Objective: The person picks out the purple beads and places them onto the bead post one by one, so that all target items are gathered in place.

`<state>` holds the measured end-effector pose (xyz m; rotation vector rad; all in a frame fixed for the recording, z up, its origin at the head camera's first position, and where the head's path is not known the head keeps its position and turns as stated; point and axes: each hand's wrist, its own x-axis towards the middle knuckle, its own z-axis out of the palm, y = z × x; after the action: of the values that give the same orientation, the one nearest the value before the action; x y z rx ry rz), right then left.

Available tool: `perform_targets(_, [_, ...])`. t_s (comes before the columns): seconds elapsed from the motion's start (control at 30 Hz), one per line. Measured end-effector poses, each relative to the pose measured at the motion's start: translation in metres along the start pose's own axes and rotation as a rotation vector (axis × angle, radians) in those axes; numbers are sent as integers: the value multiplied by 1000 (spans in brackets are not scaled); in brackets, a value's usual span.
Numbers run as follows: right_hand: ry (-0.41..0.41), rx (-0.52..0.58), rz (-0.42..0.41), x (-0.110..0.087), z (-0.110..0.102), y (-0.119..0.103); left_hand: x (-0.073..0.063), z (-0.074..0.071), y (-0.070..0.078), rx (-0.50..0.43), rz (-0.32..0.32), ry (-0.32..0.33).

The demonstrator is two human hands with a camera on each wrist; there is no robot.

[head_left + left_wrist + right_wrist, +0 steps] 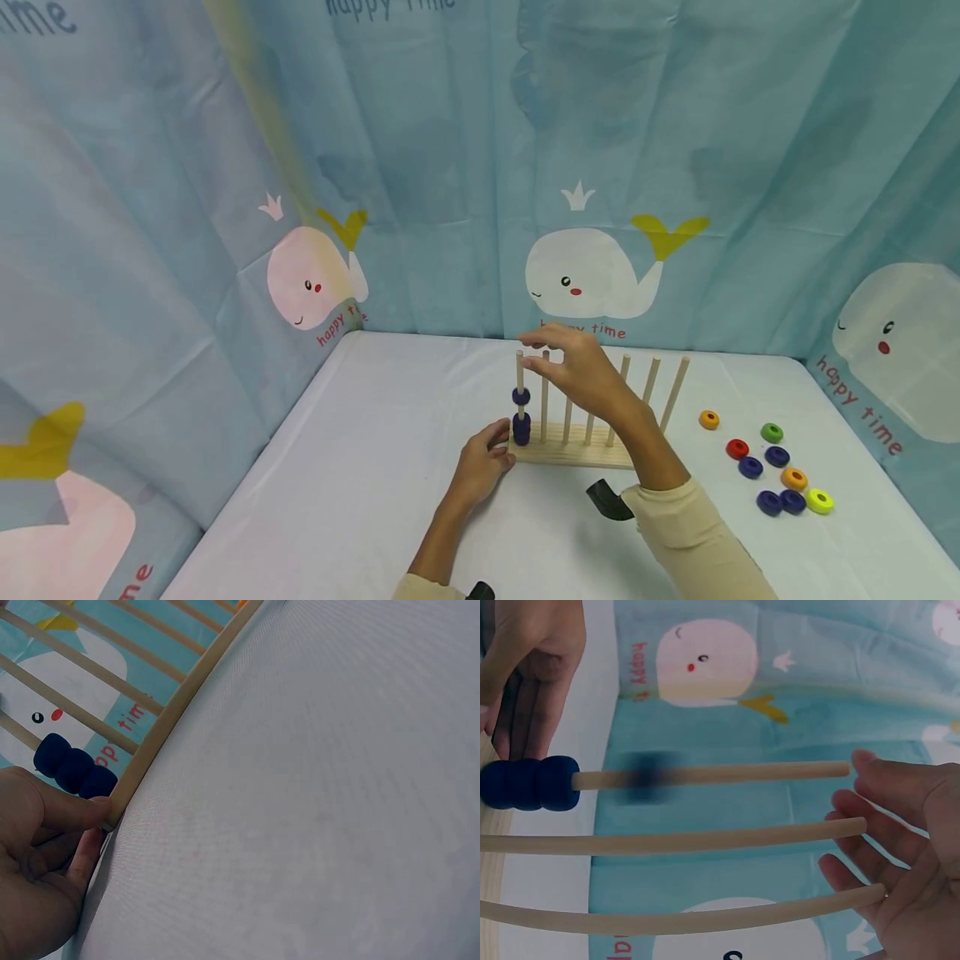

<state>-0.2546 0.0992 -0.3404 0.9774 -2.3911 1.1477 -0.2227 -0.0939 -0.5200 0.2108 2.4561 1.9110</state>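
Note:
A wooden peg stand [570, 452] with a row of upright pegs stands on the table. On its leftmost peg several dark blue beads [531, 783] are stacked at the base. Another dark blue bead [651, 777], blurred in the right wrist view, is partway up that same peg, apart from the stack. My left hand [482, 462] pinches the left end of the stand's base between thumb and fingers, as the left wrist view shows. At the top of the leftmost peg, my right hand [581, 371] has thumb and fingers spread apart, holding nothing.
Loose beads lie on the white table [375, 467] right of the stand: orange [708, 419], green [772, 432], red [737, 448], yellow [820, 501] and several dark blue [769, 502]. Behind the table hangs a blue curtain [450, 167] printed with whales.

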Motion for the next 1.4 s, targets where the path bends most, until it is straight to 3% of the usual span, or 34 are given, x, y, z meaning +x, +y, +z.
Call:
perform_targets(0.2, [35,-21,-20,-3,-4,-1,1,0,-1,4,30,-5])
perform_targets(1.03, [224,-39,-61,-39,-37,1,0,0,-4,13,7,2])
perform_targets(1.23, [259,-19,-24,-52,-45,1,-2,0,1,18,24,0])
perform_targets(1.4, [290,-36,-16,-62,-52,4,-11,-3,22,-10,34,-10])
